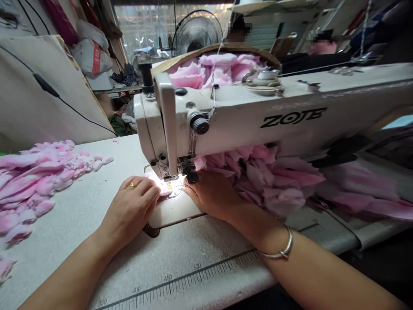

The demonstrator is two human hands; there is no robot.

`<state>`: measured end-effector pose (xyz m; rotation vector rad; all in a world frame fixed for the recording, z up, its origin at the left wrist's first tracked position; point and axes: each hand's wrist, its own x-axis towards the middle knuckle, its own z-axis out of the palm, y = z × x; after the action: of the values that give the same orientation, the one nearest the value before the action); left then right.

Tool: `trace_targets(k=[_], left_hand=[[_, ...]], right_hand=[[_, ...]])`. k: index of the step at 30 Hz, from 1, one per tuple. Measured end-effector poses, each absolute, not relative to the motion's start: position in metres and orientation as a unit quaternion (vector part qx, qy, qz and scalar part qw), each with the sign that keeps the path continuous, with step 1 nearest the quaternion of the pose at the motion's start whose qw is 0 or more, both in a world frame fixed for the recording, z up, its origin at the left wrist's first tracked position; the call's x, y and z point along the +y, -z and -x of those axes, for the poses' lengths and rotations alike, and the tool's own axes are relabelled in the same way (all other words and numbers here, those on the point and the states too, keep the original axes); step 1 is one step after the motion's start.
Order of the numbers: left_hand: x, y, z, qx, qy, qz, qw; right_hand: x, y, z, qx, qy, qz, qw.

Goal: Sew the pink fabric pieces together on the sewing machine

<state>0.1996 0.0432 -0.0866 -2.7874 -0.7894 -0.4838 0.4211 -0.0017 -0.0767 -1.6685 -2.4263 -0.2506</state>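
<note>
One small pink fabric piece (164, 189) lies, in the head view, at the lit needle area of a ZOJE sewing machine (232, 129). The left hand (134, 204) has its fingers close together and bent, tips against that piece; whether they pinch it I cannot tell. The right hand (211, 193) has bent fingers near the needle, partly hidden, their hold unclear. Heaped pink fabric (274, 181) lies right of them; more pink pieces (35, 176) rest on the bench (187, 254), well left of the left fingers.

right grip (211, 193): partly behind black knob (192, 177) | pink piece (164, 190): partly under left grip (134, 209) | pink pile (35, 168): cut off left
</note>
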Motion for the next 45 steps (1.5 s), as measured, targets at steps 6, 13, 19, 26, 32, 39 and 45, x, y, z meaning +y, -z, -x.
trace_targets(k=[6, 13, 19, 26, 32, 39, 45], left_hand=[[0.052, 0.088, -0.196, -0.264, 0.173, 0.949, 0.008], [0.054, 0.09, -0.196, -0.276, 0.155, 0.948, -0.023], [0.056, 0.091, -0.201, -0.289, 0.193, 0.937, -0.03], [0.052, 0.096, -0.206, -0.38, 0.245, 0.892, -0.021], [0.051, 0.09, -0.204, -0.328, 0.219, 0.918, -0.042], [0.052, 0.087, -0.202, -0.312, 0.181, 0.93, -0.071], [0.055, 0.089, -0.2, -0.312, 0.187, 0.926, -0.099]], right_hand=[[-0.004, 0.072, -0.424, -0.832, 0.031, 0.544, 0.101], [-0.003, 0.076, -0.422, -0.829, 0.033, 0.547, 0.108], [-0.003, 0.08, -0.418, -0.84, 0.05, 0.526, 0.12], [-0.004, 0.079, -0.421, -0.834, 0.056, 0.535, 0.123], [-0.005, 0.078, -0.423, -0.833, 0.064, 0.536, 0.121], [-0.005, 0.081, -0.418, -0.838, 0.092, 0.521, 0.131], [-0.005, 0.083, -0.415, -0.84, 0.081, 0.522, 0.126]])
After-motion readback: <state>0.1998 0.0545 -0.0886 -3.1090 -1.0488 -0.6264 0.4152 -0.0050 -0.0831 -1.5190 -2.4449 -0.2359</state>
